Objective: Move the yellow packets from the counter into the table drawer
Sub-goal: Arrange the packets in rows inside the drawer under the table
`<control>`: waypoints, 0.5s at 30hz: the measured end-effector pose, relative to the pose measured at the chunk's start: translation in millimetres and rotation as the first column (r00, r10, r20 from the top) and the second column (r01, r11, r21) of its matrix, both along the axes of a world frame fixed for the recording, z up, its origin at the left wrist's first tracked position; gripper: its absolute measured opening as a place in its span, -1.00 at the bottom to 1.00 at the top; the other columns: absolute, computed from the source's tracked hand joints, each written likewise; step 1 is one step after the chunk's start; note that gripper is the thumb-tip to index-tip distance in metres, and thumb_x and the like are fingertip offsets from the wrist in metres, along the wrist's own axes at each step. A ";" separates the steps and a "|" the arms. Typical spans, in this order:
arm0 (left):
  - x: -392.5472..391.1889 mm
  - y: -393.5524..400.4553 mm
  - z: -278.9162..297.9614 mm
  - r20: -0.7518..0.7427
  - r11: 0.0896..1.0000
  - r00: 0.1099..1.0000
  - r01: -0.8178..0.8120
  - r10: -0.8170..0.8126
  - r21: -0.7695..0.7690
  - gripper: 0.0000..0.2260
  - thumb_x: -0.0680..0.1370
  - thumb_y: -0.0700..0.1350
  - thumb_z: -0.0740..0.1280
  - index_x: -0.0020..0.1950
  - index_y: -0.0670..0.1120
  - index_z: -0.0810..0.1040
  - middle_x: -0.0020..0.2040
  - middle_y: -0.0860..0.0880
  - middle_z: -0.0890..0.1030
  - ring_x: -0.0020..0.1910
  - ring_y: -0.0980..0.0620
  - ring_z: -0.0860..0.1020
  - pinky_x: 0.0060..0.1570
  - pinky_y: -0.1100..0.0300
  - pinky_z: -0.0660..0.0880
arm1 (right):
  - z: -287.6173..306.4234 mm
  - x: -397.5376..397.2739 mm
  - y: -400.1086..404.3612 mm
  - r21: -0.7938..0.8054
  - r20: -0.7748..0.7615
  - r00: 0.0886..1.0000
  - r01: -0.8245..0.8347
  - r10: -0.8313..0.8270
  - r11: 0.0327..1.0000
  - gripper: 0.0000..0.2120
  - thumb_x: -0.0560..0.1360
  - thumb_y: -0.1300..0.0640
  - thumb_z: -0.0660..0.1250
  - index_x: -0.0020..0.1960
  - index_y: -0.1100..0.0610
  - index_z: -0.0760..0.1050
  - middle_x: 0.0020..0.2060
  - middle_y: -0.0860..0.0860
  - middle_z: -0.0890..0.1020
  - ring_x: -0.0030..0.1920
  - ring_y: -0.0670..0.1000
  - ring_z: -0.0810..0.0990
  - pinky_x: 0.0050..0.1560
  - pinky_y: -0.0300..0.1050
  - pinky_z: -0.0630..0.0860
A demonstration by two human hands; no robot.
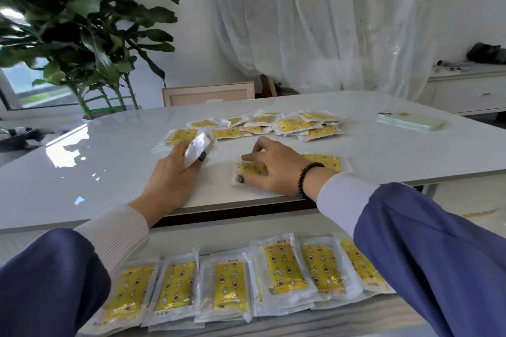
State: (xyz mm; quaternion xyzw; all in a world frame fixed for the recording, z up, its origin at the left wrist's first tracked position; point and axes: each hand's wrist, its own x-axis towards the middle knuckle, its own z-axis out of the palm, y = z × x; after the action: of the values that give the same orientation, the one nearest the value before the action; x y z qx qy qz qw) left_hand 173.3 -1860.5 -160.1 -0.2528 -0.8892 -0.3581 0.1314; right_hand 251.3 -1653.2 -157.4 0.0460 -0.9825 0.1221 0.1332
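White tabletop (109, 161), open drawer (356, 317) below, nearest you.
Your right hand (273, 169) presses a flat packet (250, 172); your left hand (175, 172) grips another packet (197, 149); its long axis points away.

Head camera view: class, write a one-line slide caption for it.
Left hand lifts one yellow packet, right hand presses another on the white table; sorted packets line the drawer below.

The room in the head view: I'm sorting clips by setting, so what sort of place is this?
Probably a home living or dining room, not a workshop: a glossy white table, sheer curtains behind it, a big leafy houseplant by the window, and a low white cabinet at the right.
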 end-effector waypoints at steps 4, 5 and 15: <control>1.0 -2.4 -0.9 -0.030 1.000 1.000 -0.007 0.006 -0.019 -0.64 0.60 0.13 0.17 0.25 -0.10 0.42 -0.03 -0.09 0.58 -0.12 -0.10 0.44 -0.17 0.07 0.31 | -2.1 11.1 -9.7 0.128 0.072 0.997 -0.047 0.038 0.991 -0.23 0.37 -0.41 0.25 0.41 0.06 0.34 0.32 -0.03 0.33 0.30 0.01 0.29 0.34 -0.02 0.32; 0.7 -2.0 -1.2 -0.035 1.000 0.999 -0.005 0.005 -0.019 -0.65 0.60 0.12 0.18 0.19 -0.12 0.43 -0.06 -0.11 0.59 -0.14 -0.12 0.45 -0.21 0.05 0.32 | -4.7 13.6 -12.2 0.174 0.036 0.998 -0.063 0.058 0.983 -0.26 0.36 -0.38 0.28 0.37 0.08 0.37 0.27 -0.02 0.38 0.25 0.01 0.32 0.30 -0.02 0.36; -8.4 0.6 -5.2 0.115 0.979 0.978 0.183 -0.172 -0.091 -0.80 0.55 -0.16 0.32 0.10 -0.04 0.35 0.31 0.00 0.50 0.32 -0.02 0.44 0.18 0.21 0.31 | 20.6 35.2 -6.5 0.121 -0.087 0.969 -0.220 0.231 0.968 -0.82 0.58 0.12 0.24 0.07 0.23 0.48 -0.09 0.09 0.59 -0.11 0.12 0.53 -0.12 -0.09 0.40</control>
State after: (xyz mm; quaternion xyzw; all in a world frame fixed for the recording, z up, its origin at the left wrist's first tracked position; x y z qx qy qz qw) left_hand 164.8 -1859.9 -165.3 -0.3182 -0.8857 -0.3359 0.0383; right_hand 286.5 -1659.6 -136.8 0.1709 -0.9681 0.0795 0.1650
